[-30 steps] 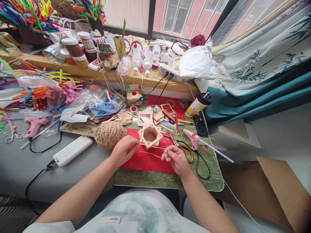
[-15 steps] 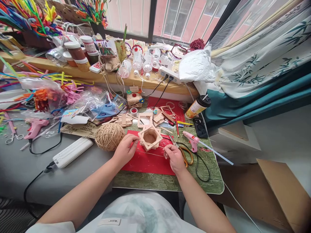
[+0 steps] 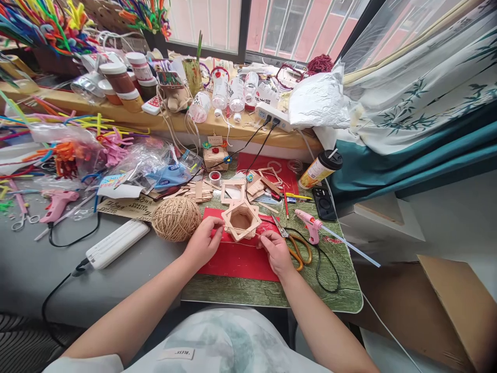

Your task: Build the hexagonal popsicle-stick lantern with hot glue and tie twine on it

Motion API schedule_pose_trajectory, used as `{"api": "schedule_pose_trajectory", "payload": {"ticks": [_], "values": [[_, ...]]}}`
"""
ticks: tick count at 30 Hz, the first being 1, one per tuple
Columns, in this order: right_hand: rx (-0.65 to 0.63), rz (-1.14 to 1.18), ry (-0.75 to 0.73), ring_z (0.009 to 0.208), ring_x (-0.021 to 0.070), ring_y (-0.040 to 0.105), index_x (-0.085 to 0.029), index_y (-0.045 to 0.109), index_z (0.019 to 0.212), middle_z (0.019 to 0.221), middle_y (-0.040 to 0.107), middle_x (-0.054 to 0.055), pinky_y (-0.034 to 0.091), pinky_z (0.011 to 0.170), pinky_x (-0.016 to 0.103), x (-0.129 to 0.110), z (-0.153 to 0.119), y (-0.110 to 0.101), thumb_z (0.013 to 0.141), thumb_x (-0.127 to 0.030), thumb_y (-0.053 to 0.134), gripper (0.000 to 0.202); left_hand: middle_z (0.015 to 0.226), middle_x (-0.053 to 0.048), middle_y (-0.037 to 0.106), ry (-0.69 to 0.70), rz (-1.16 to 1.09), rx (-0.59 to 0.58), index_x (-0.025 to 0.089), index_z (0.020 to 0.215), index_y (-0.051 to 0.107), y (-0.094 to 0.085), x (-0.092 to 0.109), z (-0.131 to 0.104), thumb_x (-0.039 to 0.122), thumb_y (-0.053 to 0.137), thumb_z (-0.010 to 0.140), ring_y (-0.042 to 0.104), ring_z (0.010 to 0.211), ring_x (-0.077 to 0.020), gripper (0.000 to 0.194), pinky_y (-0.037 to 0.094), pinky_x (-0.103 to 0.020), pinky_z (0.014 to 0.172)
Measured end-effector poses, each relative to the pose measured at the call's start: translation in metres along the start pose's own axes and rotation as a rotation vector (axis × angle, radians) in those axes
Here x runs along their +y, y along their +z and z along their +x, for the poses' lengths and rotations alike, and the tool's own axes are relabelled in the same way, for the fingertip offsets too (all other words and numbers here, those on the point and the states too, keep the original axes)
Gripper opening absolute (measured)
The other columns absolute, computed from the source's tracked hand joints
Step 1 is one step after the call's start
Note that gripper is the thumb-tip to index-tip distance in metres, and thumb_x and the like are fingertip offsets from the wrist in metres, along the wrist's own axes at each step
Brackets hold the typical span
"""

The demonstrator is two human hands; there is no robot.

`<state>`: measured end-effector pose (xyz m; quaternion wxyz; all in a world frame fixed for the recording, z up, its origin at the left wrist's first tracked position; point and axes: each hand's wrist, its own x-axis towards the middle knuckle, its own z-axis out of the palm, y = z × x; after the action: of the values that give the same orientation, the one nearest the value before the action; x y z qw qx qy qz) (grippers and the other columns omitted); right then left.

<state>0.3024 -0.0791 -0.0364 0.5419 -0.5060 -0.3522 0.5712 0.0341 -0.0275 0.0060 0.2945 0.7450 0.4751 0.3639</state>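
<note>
A hollow stack of wooden-stick squares (image 3: pixel 252 220), turned against each other into a star shape, stands on a red sheet (image 3: pixel 236 264). My left hand (image 3: pixel 204 239) is at its left side, thumb and forefinger pinched near its edge. At the lower right of the stack, my right hand (image 3: pixel 275 249) pinches a thin twine. The twine runs across in front of the stack towards my left fingers; its far end there is too small to make out. Left of my left hand lies a ball of jute twine (image 3: pixel 176 218).
Scissors (image 3: pixel 298 246) and a pink glue gun (image 3: pixel 310 225) with its cord lie right of my right hand. Behind are loose sticks (image 3: pixel 198 190), a lidded cup (image 3: pixel 320 168) and a phone (image 3: pixel 324 203). A white power strip (image 3: pixel 116 243) is at the left.
My right hand has shifted slightly left, closer to the stack. The whole view has moved a little; my left hand stays beside the stack.
</note>
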Motion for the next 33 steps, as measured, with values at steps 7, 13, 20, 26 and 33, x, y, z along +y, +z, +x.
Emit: {"api": "schedule_pose_trajectory", "payload": {"ticks": [7, 13, 20, 26, 33], "values": [[-0.248, 0.134, -0.043, 0.066, 0.0215, 0.060, -0.026, 0.069, 0.068, 0.063, 0.060, 0.000, 0.054, 0.074, 0.040, -0.034, -0.019, 0.001, 0.090, -0.056, 0.080, 0.039, 0.098, -0.004, 0.072, 0.226, -0.113, 0.151, 0.025, 0.113, 0.067, -0.024, 0.018, -0.014, 0.022, 0.059, 0.108, 0.071, 0.090, -0.0187, 0.010, 0.060, -0.034, 0.082], [-0.354, -0.268, -0.284, 0.099, 0.0318, 0.071, -0.030, 0.084, 0.097, 0.100, 0.078, 0.010, 0.056, 0.098, 0.051, -0.086, -0.037, 0.000, 0.095, -0.053, 0.081, 0.023, 0.103, -0.007, 0.082, 0.713, 0.105, -0.222, 0.033, 0.135, 0.072, -0.043, 0.050, -0.018, 0.021, 0.063, 0.105, 0.075, 0.077, -0.0200, 0.033, 0.058, -0.033, 0.065], [-0.552, -0.345, -0.053, 0.132, 0.0344, 0.070, -0.030, 0.065, 0.153, 0.149, 0.070, 0.012, 0.057, 0.110, 0.048, -0.104, -0.061, 0.046, 0.104, -0.058, 0.069, 0.057, 0.103, -0.006, 0.083, 0.771, 0.141, -0.351, 0.031, 0.108, 0.076, -0.018, 0.065, -0.004, 0.025, 0.062, 0.108, 0.074, 0.082, -0.0205, 0.016, 0.061, -0.035, 0.072], [-0.522, -0.357, -0.003, 0.111, 0.0279, 0.075, -0.028, 0.078, 0.131, 0.119, 0.081, 0.006, 0.058, 0.099, 0.040, -0.100, -0.047, 0.049, 0.107, -0.054, 0.067, 0.037, 0.102, -0.005, 0.083, 0.663, 0.051, -0.227, 0.032, 0.117, 0.076, -0.022, 0.053, 0.013, 0.028, 0.068, 0.106, 0.075, 0.086, -0.0201, 0.015, 0.061, -0.036, 0.081], [-0.206, -0.188, -0.050, 0.059, 0.0153, 0.054, -0.025, 0.083, 0.089, 0.065, 0.063, 0.000, 0.045, 0.058, 0.030, -0.106, -0.028, 0.001, 0.102, -0.050, 0.073, 0.030, 0.089, -0.003, 0.077, 0.286, -0.149, 0.163, 0.024, 0.102, 0.075, -0.047, 0.042, 0.020, 0.029, 0.072, 0.104, 0.072, 0.082, -0.0168, 0.006, 0.059, -0.031, 0.075]]}}
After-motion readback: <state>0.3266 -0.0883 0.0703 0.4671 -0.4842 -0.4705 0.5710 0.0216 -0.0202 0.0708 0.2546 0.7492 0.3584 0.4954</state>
